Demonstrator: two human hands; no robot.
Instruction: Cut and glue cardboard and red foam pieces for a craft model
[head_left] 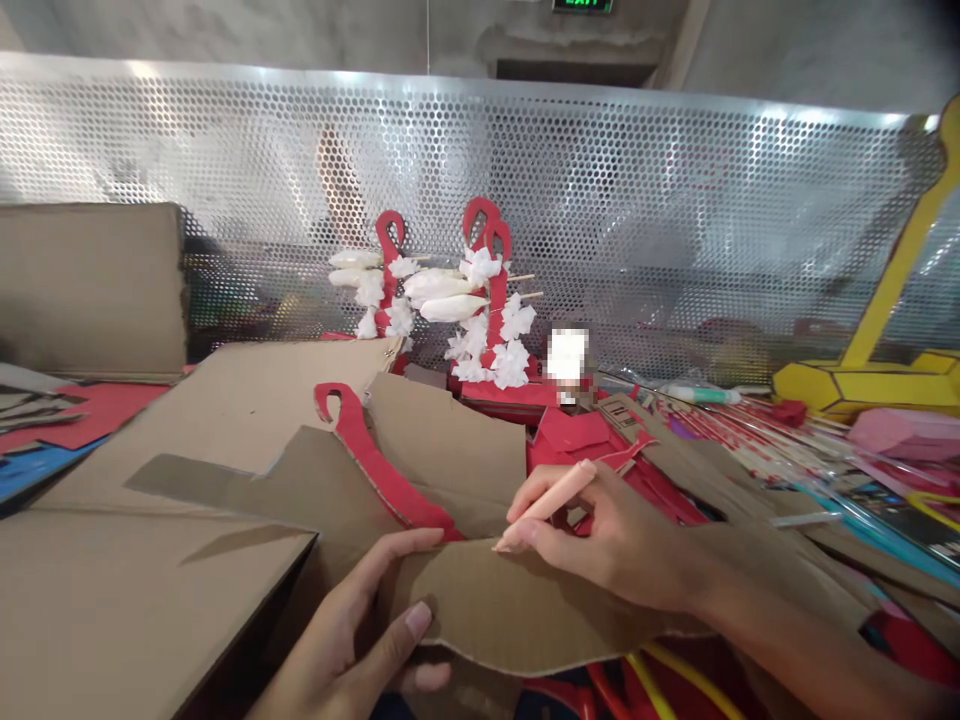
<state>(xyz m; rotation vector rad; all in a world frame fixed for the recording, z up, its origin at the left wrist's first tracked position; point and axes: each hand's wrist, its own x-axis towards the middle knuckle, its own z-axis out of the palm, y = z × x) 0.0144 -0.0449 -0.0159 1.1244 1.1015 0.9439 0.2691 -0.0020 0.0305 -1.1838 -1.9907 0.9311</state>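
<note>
My right hand [592, 530] is closed around a pale peach pen [559, 492], its tip touching the upper edge of a brown cardboard piece [525, 610]. That piece has a curved, cut lower edge. My left hand [375, 610] grips its left end, thumb on the front face and fingers along the top and behind. Just beyond the piece lies a red hook-shaped cutout [382, 470], its lower end hidden behind the cardboard and my left fingers. Under the piece, red handles [562, 695] show in part; what they belong to is hidden.
Cardboard sheets [247, 390] cover the left side. Behind stand red hooked cutouts [499, 290] dressed with white paper flowers [512, 362], before a perforated metal panel [645, 200]. To the right are thin sticks [742, 440], a yellow cardboard structure [870, 385] and a pink piece [904, 435].
</note>
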